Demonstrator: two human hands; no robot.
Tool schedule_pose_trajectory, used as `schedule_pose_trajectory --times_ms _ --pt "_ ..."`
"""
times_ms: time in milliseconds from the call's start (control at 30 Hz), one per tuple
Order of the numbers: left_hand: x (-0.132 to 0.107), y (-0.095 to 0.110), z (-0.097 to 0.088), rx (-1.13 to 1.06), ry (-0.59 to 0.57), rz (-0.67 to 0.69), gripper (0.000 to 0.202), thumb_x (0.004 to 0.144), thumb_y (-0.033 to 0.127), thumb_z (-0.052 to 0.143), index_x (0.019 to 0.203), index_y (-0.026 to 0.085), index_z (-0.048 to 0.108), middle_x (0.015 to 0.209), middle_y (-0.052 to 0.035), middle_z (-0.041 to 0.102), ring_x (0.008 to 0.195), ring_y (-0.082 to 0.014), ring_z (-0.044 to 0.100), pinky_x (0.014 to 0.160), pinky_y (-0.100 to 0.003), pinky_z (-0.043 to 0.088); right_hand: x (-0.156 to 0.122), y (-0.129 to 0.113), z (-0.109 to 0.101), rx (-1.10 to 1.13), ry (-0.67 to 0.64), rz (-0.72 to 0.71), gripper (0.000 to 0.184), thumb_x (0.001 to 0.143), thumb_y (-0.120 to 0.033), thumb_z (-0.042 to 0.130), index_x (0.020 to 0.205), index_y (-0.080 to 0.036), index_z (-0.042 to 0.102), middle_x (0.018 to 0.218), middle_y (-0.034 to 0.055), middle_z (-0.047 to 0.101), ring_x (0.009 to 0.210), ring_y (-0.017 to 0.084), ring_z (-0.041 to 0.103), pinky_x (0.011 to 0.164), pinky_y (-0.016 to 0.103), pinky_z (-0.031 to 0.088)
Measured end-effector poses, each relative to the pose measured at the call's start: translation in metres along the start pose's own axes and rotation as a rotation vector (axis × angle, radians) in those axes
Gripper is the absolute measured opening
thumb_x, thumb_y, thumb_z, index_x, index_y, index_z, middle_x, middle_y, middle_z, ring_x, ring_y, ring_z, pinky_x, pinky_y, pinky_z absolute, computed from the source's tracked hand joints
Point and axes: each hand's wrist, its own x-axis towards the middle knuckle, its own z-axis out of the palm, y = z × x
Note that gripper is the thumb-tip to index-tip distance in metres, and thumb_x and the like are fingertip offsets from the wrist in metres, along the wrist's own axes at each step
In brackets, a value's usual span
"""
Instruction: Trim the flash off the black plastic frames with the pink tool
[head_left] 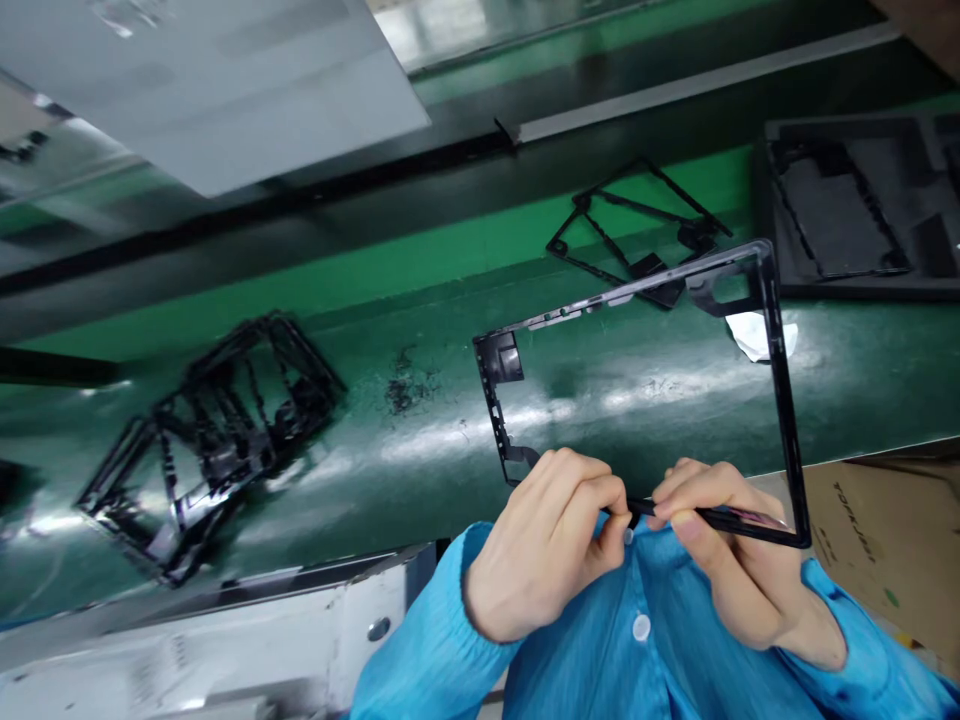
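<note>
Green covers the bench (420, 480), its near edge running along the person's front. A pale panel (247, 90) hangs over the far left part, and a white cabinet (300, 640) stands at the near left edge. The blue jacket (585, 640) comes right up to the near edge. A black frame (786, 430) is held out tilted over that edge, its near bar in front of the jacket and its far bar out over the surface. A pile (225, 450) of similar frames lies toward the left end, with a broad stretch of surface between. The carton (885, 540) sits below the near edge at right. The tray (840, 290) is at the far right, just beyond the frame's far right corner in view; a loose frame (651, 266) lies behind the far bar. The left hand (551, 535) and right hand (739, 545) each pinch the near bar around its middle, fingertips near each other; the rest extends away from the grip. A white scrap (750, 337) shows by the right bar, a dark smudge (409, 385) left of the frame.
</note>
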Motion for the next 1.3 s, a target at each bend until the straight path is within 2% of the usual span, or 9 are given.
schedule_pose_trajectory --times_ms 467,600,700,767,900,1033,1200,1300 --pt "-0.004 -0.011 -0.011 -0.029 0.04 -0.049 0.017 0.104 0.006 0.055 0.101 0.022 0.054 0.09 0.0 0.067 0.082 -0.0132 0.069 0.073 -0.023 0.056 0.005 0.0 0.001 0.166 0.083 0.039 0.015 0.116 -0.023 0.057 0.114 -0.024 0.071 0.091 0.001 0.07 0.081 0.018 0.066 0.075 0.036 0.053" --pt "0.001 -0.004 -0.011 -0.2 0.029 -0.089 0.014 0.107 0.013 0.056 0.1 0.024 0.05 0.093 0.0007 0.071 0.084 -0.011 0.072 0.075 -0.019 0.057 0.008 0.001 0.002 0.199 0.105 0.052 0.015 0.116 -0.026 0.059 0.111 -0.024 0.072 0.086 0.0001 0.07 0.078 0.017 0.065 0.071 0.034 0.051" --pt "0.006 0.002 -0.006 -0.382 -0.014 -0.113 0.015 0.108 0.016 0.055 0.102 0.026 0.046 0.094 0.002 0.074 0.078 -0.0087 0.071 0.065 -0.015 0.051 0.008 0.001 0.001 0.213 0.1 0.068 0.014 0.116 -0.027 0.059 0.111 -0.024 0.072 0.087 0.0 0.071 0.078 0.017 0.065 0.071 0.034 0.051" --pt "0.007 0.003 -0.004 -0.431 -0.043 -0.129 0.015 0.108 0.015 0.053 0.103 0.026 0.045 0.087 0.0047 0.07 0.07 -0.008 0.066 0.06 -0.014 0.047 0.007 0.002 0.0 0.22 0.097 0.078 0.014 0.116 -0.027 0.059 0.111 -0.024 0.072 0.087 0.0 0.07 0.079 0.017 0.065 0.071 0.034 0.051" --pt "0.005 0.0 -0.007 -0.329 -0.073 -0.151 0.016 0.106 0.011 0.051 0.105 0.027 0.045 0.078 0.0086 0.057 0.056 -0.0065 0.052 0.054 -0.015 0.041 0.005 0.003 0.0 0.215 0.1 0.079 0.014 0.116 -0.026 0.059 0.113 -0.025 0.072 0.087 0.0004 0.071 0.079 0.017 0.065 0.071 0.034 0.051" --pt "0.002 -0.006 -0.019 -0.241 -0.106 -0.15 0.02 0.104 0.007 0.049 0.103 0.027 0.044 0.079 0.009 0.054 0.051 -0.0059 0.043 0.05 -0.015 0.036 0.005 0.006 0.002 0.242 0.113 0.076 0.015 0.116 -0.025 0.059 0.112 -0.024 0.073 0.086 0.0001 0.071 0.078 0.017 0.063 0.07 0.034 0.05" --pt "-0.002 -0.008 -0.033 -0.111 -0.14 -0.175 0.026 0.1 0.001 0.045 0.104 0.027 0.045 0.079 0.0081 0.059 0.058 -0.0075 0.054 0.056 -0.015 0.043 0.005 0.009 -0.001 0.285 0.12 0.083 0.014 0.116 -0.025 0.059 0.114 -0.024 0.073 0.088 0.0008 0.07 0.08 0.017 0.063 0.072 0.035 0.05" --pt "-0.003 -0.01 -0.038 -0.068 -0.146 -0.175 0.024 0.103 0.003 0.045 0.105 0.027 0.047 0.08 0.0079 0.061 0.058 -0.008 0.057 0.058 -0.016 0.046 0.004 0.01 -0.002 0.295 0.119 0.085 0.015 0.116 -0.025 0.059 0.114 -0.023 0.073 0.088 0.0016 0.07 0.08 0.018 0.062 0.072 0.036 0.049"
